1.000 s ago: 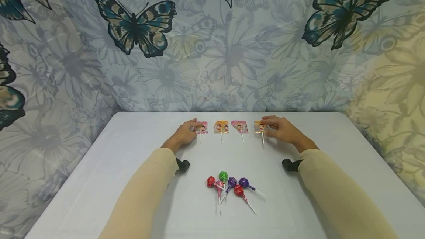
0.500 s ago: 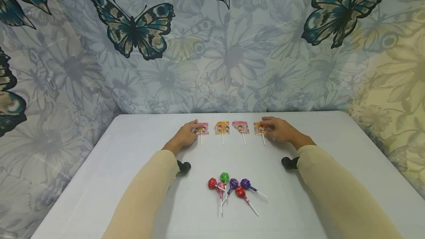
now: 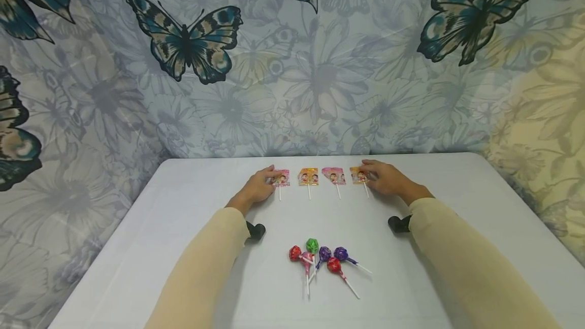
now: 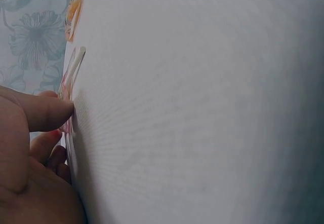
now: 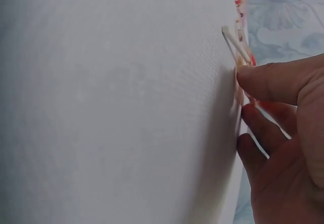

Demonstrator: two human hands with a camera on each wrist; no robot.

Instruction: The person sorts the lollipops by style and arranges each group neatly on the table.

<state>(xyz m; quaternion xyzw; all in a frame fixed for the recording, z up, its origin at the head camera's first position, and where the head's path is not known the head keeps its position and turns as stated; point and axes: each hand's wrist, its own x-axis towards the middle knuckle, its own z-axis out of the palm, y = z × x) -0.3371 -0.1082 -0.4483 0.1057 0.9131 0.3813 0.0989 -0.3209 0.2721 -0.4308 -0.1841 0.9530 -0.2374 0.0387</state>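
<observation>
Four flat-wrapped lollipops lie in a row near the far table edge. My left hand (image 3: pixel 257 186) pinches the left edge of a pink-wrapped lollipop (image 3: pixel 282 177) between thumb and fingers, as the left wrist view also shows. At the row's right end, the thumb and fingers of my right hand (image 3: pixel 389 178) pinch an orange-wrapped lollipop (image 3: pixel 358 174), whose white stick (image 5: pixel 235 44) slants in the right wrist view. Between the hands are another orange-wrapped lollipop (image 3: pixel 308 176) and a second pink-wrapped one (image 3: pixel 333 174), neither touched. The sticks point toward me.
Nearer to me on the white table (image 3: pixel 393 288) lies a loose pile of round lollipops: red (image 3: pixel 334 265), green (image 3: pixel 312 245), purple (image 3: pixel 340 253) and pink. Some sticks cross. A butterfly-patterned cloth (image 3: pixel 320 85) hangs behind the table.
The right-end orange lollipop, with my right hand on it, has shifted slightly left toward its neighbour and its stick has tilted. My left hand stays nearly still. The view has shifted slightly.
</observation>
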